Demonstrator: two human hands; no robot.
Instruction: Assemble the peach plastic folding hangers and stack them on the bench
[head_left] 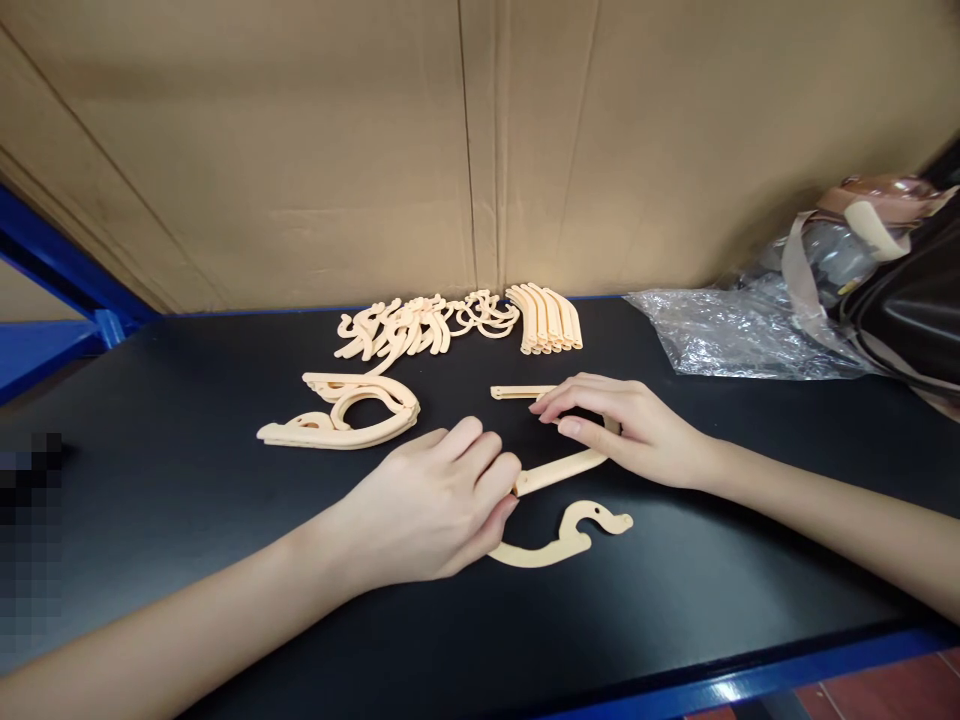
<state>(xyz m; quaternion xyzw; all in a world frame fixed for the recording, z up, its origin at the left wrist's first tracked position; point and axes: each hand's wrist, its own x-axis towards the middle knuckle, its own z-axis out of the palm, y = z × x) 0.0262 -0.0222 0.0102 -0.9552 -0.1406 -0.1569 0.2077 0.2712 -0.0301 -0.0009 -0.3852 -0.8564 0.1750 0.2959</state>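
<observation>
Bent bar lies on the tabletop between both hands, the likely reason being easy reach from either side. Left hand is curled closed at the bar's near-left end; fingertips mostly hidden, cannot tell whether they pinch the bar or something small. Right hand is half open, fingers and thumb arched low over the bar's far side, perhaps to steady it; firmness of contact cannot be told.

Hook piece lies flat on the near side of the bar, one end hidden by the left hand. Joined pieces sit left of the bar, seemingly kept apart from loose stock. Beyond the bar: jumbled hooks and neatly stacked bars, apparently sorted by shape. Clear plastic bag lies beyond the bar, to the right.
</observation>
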